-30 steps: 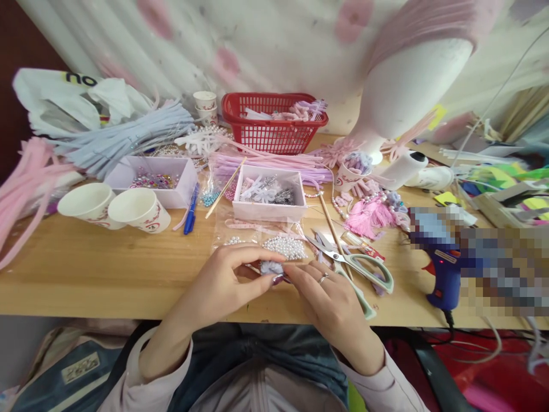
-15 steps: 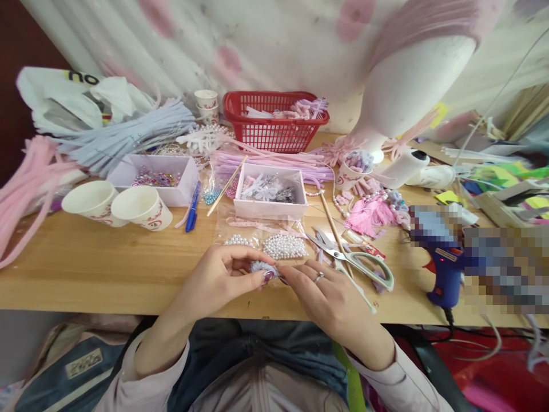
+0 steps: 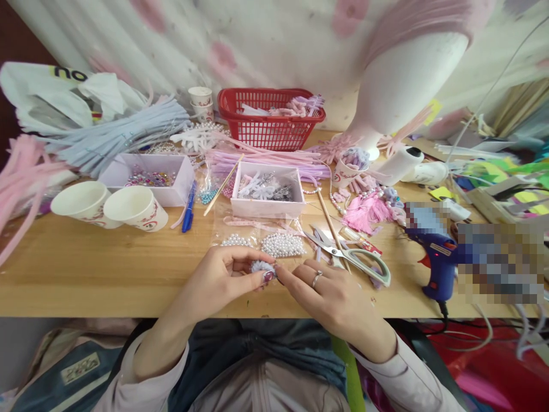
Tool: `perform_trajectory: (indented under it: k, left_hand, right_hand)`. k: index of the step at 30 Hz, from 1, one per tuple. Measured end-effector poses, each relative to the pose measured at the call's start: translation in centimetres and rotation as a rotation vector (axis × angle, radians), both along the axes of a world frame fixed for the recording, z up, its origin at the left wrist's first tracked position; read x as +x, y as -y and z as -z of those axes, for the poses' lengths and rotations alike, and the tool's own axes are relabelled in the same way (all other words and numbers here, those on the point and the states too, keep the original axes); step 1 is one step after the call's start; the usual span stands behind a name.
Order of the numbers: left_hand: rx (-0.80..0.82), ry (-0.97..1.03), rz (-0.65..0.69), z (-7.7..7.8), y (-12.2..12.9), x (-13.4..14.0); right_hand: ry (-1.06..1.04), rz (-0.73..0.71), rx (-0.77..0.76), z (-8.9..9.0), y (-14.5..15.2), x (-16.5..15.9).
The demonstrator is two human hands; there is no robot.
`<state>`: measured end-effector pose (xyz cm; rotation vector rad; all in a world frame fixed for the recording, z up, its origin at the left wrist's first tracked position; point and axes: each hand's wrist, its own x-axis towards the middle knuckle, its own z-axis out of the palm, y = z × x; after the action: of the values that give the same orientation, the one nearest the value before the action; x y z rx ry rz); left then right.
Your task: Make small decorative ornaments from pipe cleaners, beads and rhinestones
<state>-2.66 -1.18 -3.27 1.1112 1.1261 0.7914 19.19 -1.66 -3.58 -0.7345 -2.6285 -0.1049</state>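
My left hand (image 3: pixel 221 280) pinches a small fuzzy pale blue piece of pipe cleaner (image 3: pixel 261 266) between thumb and fingers, just above the front of the table. At the right end of this piece, the fingertips of my right hand (image 3: pixel 328 292) are closed on it; a ring sits on one finger. Exactly what lies between the right fingertips is hidden. Behind the hands are white pearl beads (image 3: pixel 283 245) in a clear bag. Scissors (image 3: pixel 343 252) with pale green handles lie beyond my right hand, beside a wooden stick (image 3: pixel 329 214).
A blue glue gun (image 3: pixel 441 266) stands at the right. Paper cups (image 3: pixel 136 209), a lilac bead box (image 3: pixel 175 189) and a blue pen (image 3: pixel 189 209) lie left. Farther back are a white box (image 3: pixel 268 207), a red basket (image 3: pixel 270 129) and bundled pipe cleaners (image 3: pixel 124 129).
The view has shifted slightly, so the table's things appear farther left. Both hands stay at the pale blue piece, with only a small shift of the right fingers.
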Motion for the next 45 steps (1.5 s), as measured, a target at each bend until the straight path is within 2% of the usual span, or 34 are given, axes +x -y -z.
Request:
perform_trajectory:
  k: [5, 13, 19, 23, 31, 35, 41, 45]
  left_hand:
    - [-0.025, 0.063, -0.049, -0.1, 0.2, 0.4]
    - [0.068, -0.008, -0.051, 0.1, 0.7, 0.7]
    - [-0.091, 0.167, -0.079, 0.0, 0.6, 0.7]
    - [-0.140, 0.167, -0.069, -0.2, 0.4, 1.1]
    - [-0.010, 0.085, -0.032, 0.2, 0.4, 1.4]
    - [-0.003, 0.069, -0.038, 0.1, 0.6, 1.2]
    - [0.077, 0.110, -0.211, 0.3, 0.9, 2.0]
    - [0.047, 0.258, -0.353, 0.7, 1.1, 3.4]
  right_hand:
    - [-0.024, -0.013, 0.030, 0.4, 0.0, 0.1]
    - [-0.067, 0.000, 0.058, 1.1, 0.2, 0.1]
    - [-0.042, 0.018, 0.096, 0.9, 0.3, 0.1]
    - [-0.034, 0.022, 0.110, 0.7, 0.4, 0.1]
    - [-0.009, 0.015, 0.090, 0.7, 0.5, 0.6]
    - [-0.045, 0.011, 0.090, 0.8, 0.4, 0.7]
    - [-0.156, 0.034, 0.071, 0.4, 0.4, 0.2]
    - [-0.246, 0.122, 0.079, 0.4, 0.6, -0.4]
